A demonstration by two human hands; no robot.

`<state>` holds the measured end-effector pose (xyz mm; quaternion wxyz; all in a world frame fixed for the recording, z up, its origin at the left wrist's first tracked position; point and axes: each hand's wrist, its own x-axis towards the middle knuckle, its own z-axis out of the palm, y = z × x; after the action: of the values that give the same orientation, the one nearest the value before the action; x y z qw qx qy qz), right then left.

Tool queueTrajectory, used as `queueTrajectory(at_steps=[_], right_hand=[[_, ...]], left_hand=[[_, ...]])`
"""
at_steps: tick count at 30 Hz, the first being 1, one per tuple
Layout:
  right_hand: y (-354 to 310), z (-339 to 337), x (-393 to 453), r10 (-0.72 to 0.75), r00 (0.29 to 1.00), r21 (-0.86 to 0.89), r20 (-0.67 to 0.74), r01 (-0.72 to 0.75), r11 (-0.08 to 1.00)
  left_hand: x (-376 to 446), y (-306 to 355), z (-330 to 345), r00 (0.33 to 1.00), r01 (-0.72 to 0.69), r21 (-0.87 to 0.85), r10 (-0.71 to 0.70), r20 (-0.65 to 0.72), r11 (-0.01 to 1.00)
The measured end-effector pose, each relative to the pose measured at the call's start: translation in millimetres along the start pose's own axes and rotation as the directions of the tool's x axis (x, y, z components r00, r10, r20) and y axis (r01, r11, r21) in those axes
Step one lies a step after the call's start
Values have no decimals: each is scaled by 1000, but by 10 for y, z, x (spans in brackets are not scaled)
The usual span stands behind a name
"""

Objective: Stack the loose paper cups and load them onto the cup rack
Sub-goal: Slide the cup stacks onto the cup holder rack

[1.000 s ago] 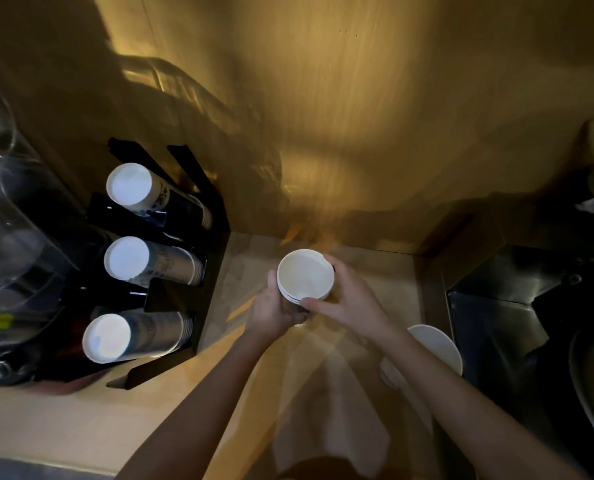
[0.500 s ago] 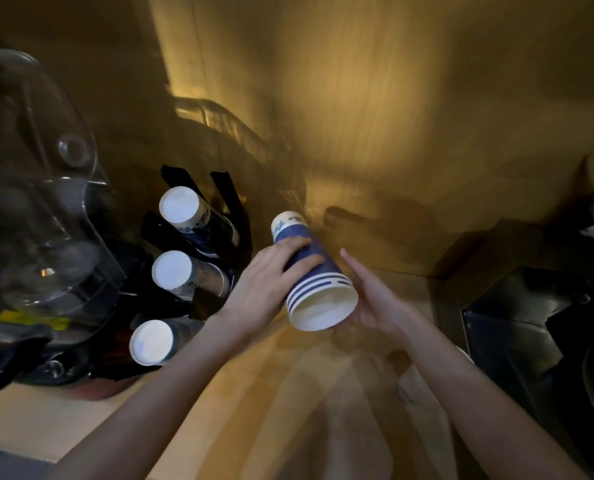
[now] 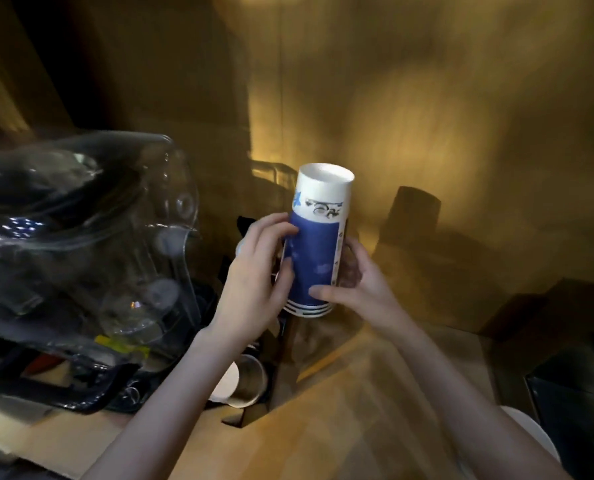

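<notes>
I hold a stack of blue and white paper cups (image 3: 314, 244) upside down in the air, white base up and rims down. My left hand (image 3: 257, 271) wraps its left side and my right hand (image 3: 354, 282) grips the lower right near the rims. Below and behind my left forearm stands the black cup rack (image 3: 254, 415), largely hidden. One row of cups (image 3: 241, 381) lying in it shows beside my wrist. A loose white cup (image 3: 534, 434) peeks out by my right forearm at the lower right.
A large clear plastic container (image 3: 81, 258) with dark parts inside fills the left side on the wooden counter (image 3: 288, 431). A wooden wall (image 3: 392, 98) rises behind. A dark metal surface (image 3: 575, 403) lies at the right edge.
The cup stack was lifted off the counter, tipped over, and now stands upright with its base up. Both hands rose with it, and my view shifted up and left.
</notes>
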<state>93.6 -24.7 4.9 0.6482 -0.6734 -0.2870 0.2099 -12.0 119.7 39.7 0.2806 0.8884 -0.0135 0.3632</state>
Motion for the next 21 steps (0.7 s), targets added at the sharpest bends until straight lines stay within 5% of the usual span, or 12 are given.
queueTrajectory(at_steps=[7, 15, 21], right_hand=[[-170, 450, 430, -234, 970, -233, -71, 212, 949], [-76, 707, 701, -223, 972, -291, 79, 236, 927], [57, 673, 881, -211, 975, -341, 63, 220, 914]], left_hand=[[262, -42, -395, 966, 197, -117, -213, -145, 973], [388, -172, -647, 940, 274, 12, -266, -214, 962], [459, -284, -589, 927, 345, 68, -329, -180, 936]])
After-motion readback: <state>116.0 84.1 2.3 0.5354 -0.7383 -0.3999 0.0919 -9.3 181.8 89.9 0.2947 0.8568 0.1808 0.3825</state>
